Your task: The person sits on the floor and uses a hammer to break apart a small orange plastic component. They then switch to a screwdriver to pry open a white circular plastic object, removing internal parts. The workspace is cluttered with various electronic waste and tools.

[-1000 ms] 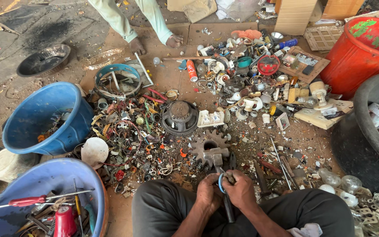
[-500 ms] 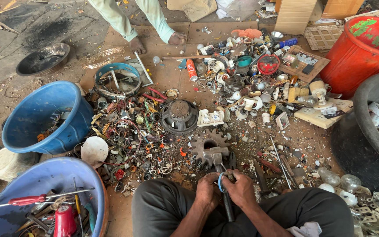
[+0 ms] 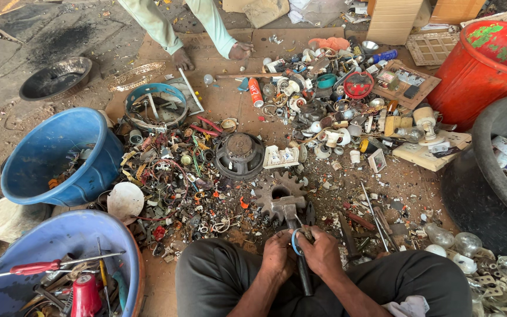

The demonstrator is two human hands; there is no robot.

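Our left hand [image 3: 278, 256] and right hand [image 3: 323, 252] close together around a small blue ring [image 3: 294, 242] and a dark tool handle [image 3: 304, 275], just below the rusty gear [image 3: 281, 198] on the floor [image 3: 224, 100].

Up and left of your hand sit a blue bucket [image 3: 54, 155] and a dark speaker cone [image 3: 240, 155]. Far to its upper right you have a red barrel [image 3: 488, 64]; a red-handled screwdriver [image 3: 36, 268] lies far left.

Left hand [image 3: 278, 255] and right hand [image 3: 323, 253] meet between the knees, fingers curled closed, forearms converging from below.
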